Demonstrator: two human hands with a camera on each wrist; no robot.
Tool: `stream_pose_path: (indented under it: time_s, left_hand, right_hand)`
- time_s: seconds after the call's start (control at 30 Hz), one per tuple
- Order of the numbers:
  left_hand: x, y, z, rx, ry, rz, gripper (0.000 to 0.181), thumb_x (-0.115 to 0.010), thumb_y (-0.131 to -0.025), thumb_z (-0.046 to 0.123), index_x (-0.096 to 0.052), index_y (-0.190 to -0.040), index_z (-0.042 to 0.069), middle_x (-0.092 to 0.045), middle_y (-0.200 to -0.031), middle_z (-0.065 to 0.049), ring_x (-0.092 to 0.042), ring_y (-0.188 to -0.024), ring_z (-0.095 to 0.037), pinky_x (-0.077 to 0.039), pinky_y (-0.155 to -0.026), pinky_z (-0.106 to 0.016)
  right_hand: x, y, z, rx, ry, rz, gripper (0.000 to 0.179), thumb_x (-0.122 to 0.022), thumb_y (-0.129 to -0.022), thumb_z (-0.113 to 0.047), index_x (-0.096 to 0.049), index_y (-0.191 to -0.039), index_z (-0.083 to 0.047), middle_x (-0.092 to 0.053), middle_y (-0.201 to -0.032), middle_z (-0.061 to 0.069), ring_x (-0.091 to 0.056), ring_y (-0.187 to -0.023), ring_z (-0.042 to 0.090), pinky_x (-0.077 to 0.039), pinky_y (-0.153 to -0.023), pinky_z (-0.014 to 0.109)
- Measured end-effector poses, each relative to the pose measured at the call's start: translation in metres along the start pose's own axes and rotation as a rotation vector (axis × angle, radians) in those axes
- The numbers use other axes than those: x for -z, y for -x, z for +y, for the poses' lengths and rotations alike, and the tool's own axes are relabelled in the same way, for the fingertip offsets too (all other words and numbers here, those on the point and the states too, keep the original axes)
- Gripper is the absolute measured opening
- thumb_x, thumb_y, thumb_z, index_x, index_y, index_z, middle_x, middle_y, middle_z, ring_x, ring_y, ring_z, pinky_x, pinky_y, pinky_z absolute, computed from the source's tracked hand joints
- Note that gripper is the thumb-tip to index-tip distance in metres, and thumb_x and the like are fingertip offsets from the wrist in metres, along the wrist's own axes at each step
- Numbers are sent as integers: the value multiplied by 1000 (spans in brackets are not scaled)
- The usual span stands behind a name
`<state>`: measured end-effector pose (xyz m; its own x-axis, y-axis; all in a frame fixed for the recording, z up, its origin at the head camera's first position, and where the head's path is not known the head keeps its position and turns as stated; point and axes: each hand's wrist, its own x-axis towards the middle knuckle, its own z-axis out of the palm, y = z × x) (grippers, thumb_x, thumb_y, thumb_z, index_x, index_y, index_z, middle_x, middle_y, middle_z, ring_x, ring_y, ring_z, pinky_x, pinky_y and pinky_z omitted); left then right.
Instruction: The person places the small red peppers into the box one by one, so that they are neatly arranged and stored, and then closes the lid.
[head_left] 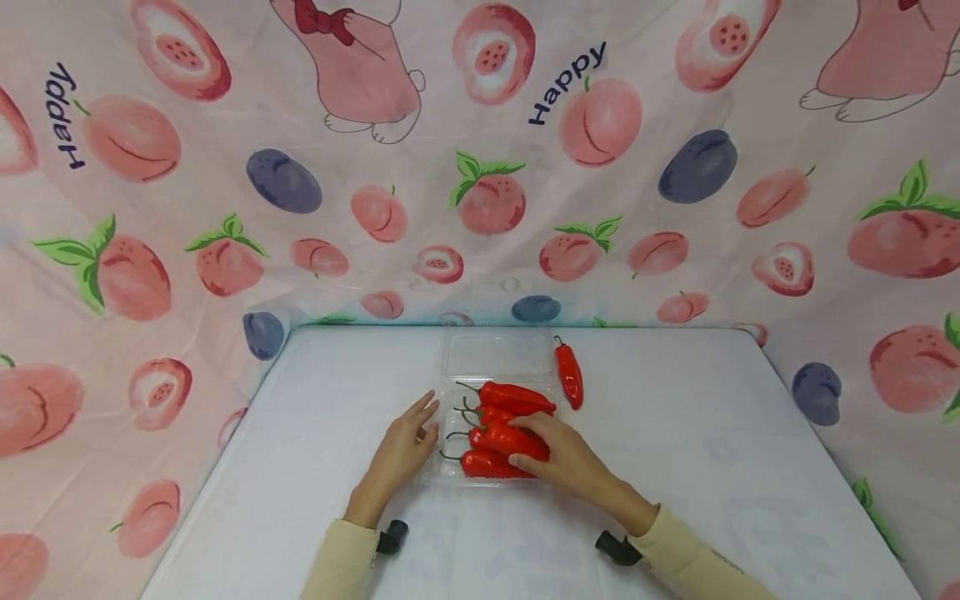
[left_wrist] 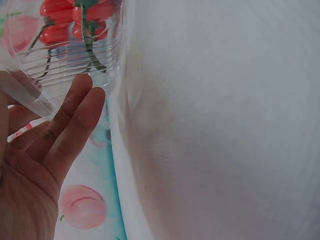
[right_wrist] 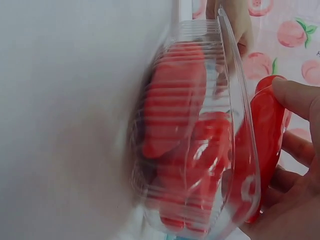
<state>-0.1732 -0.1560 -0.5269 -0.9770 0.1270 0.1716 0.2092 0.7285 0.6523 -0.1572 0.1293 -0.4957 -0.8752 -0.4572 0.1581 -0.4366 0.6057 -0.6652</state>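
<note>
A clear plastic clamshell box (head_left: 447, 477) holds several red peppers (head_left: 517, 395) with dark green stems, laid side by side with stems to the left. My right hand (head_left: 572, 460) grips one red pepper (right_wrist: 267, 132) between thumb and fingers. It lies over the front of the pile, above the box rim in the right wrist view. At the box's left side is my left hand (head_left: 401, 450), its fingers loosely extended. In the left wrist view its fingertips (left_wrist: 80, 85) are right at the ribbed end wall. Another red pepper (head_left: 569, 375) lies outside, right of the box.
The box's clear lid (head_left: 497, 354) lies folded open toward the back. A white cloth covers the table (head_left: 690, 433). Behind and beside it hangs a pink curtain (head_left: 420, 108) printed with fruit. Each wrist carries a small black device (head_left: 618, 547).
</note>
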Motion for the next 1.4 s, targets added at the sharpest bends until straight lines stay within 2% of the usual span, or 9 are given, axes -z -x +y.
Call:
stream_pose_path:
  time_s: [0.4,0.73,0.9,1.4]
  left_hand:
    - [0,0,1,-31,8,5,44,-61,-93,9,-57,-136,1,-47,-151,-10,-52,-67,-2,-48,-58,-18]
    - [0,1,2,12,5,0,44,-61,-94,11,-57,-138,5,-47,-152,-4,-53,-68,-3,-48,-59,-17]
    - [1,1,2,19,11,-4,44,-61,-94,11,-57,-138,5,-47,-152,-4,-53,-68,-3,-47,-59,-17]
    - [-1,1,0,20,0,5,44,-61,-94,11,-58,-137,6,-47,-152,-2,-54,-69,-3,-49,-61,-17]
  right_hand:
    - [-9,1,-5,-7,32,-60,50,-77,-83,-37,-61,-128,-23,-64,-124,-5,-57,-118,19,-54,-96,43]
    - [-14,2,-3,6,88,-96,50,-76,-83,-39,-61,-127,-23,-64,-125,-4,-58,-118,20,-53,-96,44]
    - [-15,3,-2,8,128,-118,50,-75,-83,-41,-61,-128,-24,-65,-127,-4,-58,-119,19,-53,-97,44]
    - [-16,3,-3,26,148,-135,47,-73,-85,-41,-62,-126,-24,-65,-127,-3,-58,-120,20,-50,-99,48]
